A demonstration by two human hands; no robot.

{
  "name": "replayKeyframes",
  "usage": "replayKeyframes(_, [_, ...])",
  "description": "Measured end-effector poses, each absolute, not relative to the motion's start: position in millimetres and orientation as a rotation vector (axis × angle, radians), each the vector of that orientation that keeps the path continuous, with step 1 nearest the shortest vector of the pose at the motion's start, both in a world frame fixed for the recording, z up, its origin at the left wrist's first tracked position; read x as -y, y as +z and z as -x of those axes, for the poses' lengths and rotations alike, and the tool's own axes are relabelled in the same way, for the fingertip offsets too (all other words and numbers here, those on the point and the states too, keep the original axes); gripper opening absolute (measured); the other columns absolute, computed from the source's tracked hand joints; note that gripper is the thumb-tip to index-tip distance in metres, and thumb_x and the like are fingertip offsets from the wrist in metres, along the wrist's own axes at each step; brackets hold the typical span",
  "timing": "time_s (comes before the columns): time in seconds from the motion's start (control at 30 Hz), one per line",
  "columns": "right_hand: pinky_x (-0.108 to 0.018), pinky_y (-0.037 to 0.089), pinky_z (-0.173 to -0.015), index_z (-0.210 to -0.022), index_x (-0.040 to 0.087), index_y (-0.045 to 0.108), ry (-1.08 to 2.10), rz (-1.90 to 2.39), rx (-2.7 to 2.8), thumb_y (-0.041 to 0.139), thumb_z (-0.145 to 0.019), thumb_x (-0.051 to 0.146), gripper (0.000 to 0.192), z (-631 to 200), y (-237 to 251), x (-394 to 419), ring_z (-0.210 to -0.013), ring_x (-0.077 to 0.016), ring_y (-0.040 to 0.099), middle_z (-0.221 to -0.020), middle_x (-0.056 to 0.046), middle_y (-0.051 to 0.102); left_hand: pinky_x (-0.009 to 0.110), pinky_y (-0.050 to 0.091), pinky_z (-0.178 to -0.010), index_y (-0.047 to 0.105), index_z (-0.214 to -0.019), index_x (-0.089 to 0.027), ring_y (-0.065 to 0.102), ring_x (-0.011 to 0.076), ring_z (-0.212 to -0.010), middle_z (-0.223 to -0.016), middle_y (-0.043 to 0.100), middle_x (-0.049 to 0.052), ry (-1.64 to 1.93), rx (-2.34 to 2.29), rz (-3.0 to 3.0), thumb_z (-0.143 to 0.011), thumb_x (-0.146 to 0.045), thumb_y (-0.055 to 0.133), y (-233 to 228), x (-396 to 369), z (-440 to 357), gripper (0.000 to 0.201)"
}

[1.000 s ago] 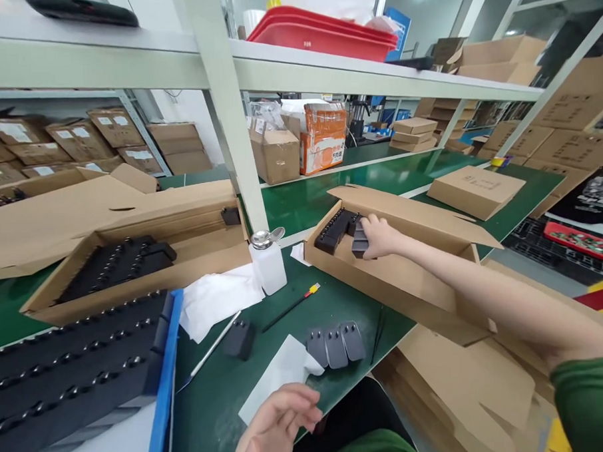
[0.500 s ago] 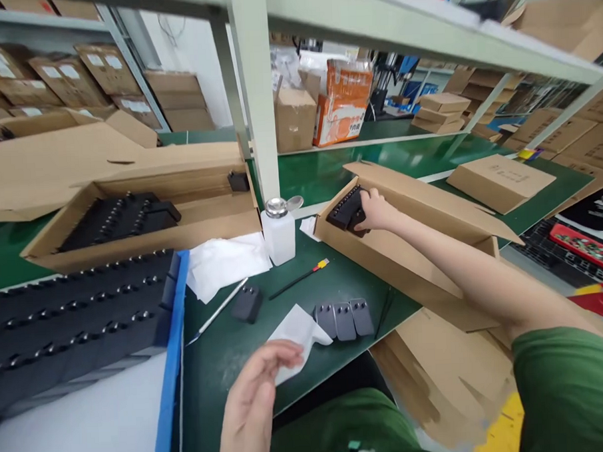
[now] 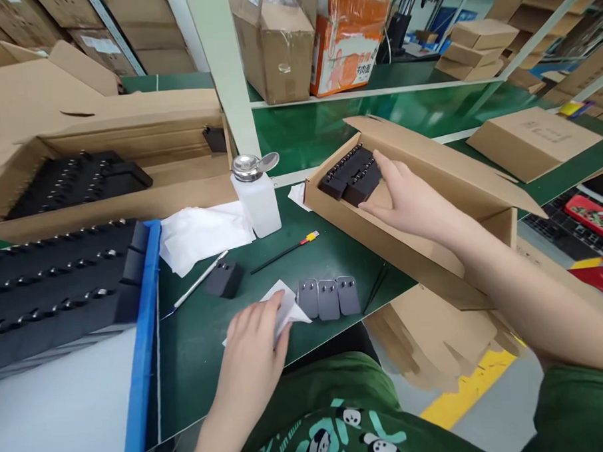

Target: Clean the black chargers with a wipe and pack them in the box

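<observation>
My right hand (image 3: 411,198) reaches into a long open cardboard box (image 3: 432,247), fingers spread, resting against a row of black plug adapters (image 3: 352,174) packed at the box's far end. My left hand (image 3: 254,341) lies on a white wipe (image 3: 285,303) near the table's front edge, fingers pressing the wipe. Just right of the wipe, three grey adapters (image 3: 328,298) lie side by side, pins up. One black adapter (image 3: 224,279) stands alone to the left of them.
A white pump bottle (image 3: 257,196) stands mid-table beside crumpled white wipes (image 3: 202,233). A metal rod (image 3: 199,282), a black stick with a yellow and red tip (image 3: 282,251), black tweezers (image 3: 377,286). Left: blue-edged tray (image 3: 136,340) of black parts, open carton (image 3: 111,204). Shelf post (image 3: 225,76).
My right hand let go of the black adapter into the row and now lies open against it. My left hand came down onto the white wipe. The view tilted down.
</observation>
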State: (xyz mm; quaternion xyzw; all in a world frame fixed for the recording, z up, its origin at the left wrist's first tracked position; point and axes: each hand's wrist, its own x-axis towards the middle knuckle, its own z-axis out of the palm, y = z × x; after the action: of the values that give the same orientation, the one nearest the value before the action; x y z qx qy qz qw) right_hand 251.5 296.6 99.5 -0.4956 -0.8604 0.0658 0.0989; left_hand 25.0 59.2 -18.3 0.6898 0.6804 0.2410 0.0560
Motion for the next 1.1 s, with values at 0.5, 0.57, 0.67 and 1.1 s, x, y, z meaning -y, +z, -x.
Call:
replayKeyframes(0.5, [-0.032, 0.062, -0.083, -0.152, 0.037, 0.034, 1.138, 1.066, 2.181, 0.070, -0.091, 0.038, 0.071, -276.5, -6.1, -158.4, -0.098, -0.0157, 0.061, -0.138, -0.006, 0.055, 0.043, 0.046, -0.109, 0.034, -0.152, -0.024, 0.048, 0.0291, -0.136, -0.148, 0.050, 0.012, 0.737, -1.761, -2.143, -0.083, -0.045, 0.078, 27.4, -90.1, -39.6, 0.084])
replayKeyframes(0.57, [-0.031, 0.061, -0.083, -0.147, 0.036, 0.042, 1.134, 1.056, 2.150, 0.070, -0.091, 0.036, 0.063, -271.3, -10.4, -157.2, -0.092, -0.0142, 0.061, -0.130, -0.005, 0.058, 0.044, 0.050, -0.104, 0.037, -0.149, -0.024, 0.052, 0.0296, -0.129, -0.143, 0.055, 0.011, 0.675, -1.677, -2.135, -0.077, -0.046, 0.082, 21.6, -104.2, -45.0, 0.087])
replayKeyframes(0.67, [-0.031, 0.061, -0.086, -0.150, 0.033, 0.039, 1.145, 1.011, 2.174, 0.073, -0.089, 0.036, 0.070, -275.9, -5.8, -158.7, -0.095, -0.0146, 0.062, -0.133, -0.006, 0.056, 0.043, 0.055, -0.090, 0.048, -0.138, -0.024, 0.060, 0.0279, -0.110, -0.123, 0.066, 0.008, 0.606, -1.623, -2.149, -0.079, -0.043, 0.081, 14.2, -114.0, -48.8, 0.070])
replayKeyframes(1.1, [-0.038, 0.060, -0.076, -0.124, 0.011, 0.061, 0.007, 1.100, 2.688, 0.050, -0.089, -0.003, 0.039, -337.4, -18.1, -181.2, -0.102, -0.0273, 0.065, -0.118, -0.017, 0.063, 0.039, 0.049, -0.098, 0.059, -0.127, -0.020, 0.063, 0.0215, -0.105, -0.118, 0.070, 0.005, 0.779, -1.530, -2.043, -0.081, -0.032, 0.081, 13.9, -123.7, -58.0, 0.053])
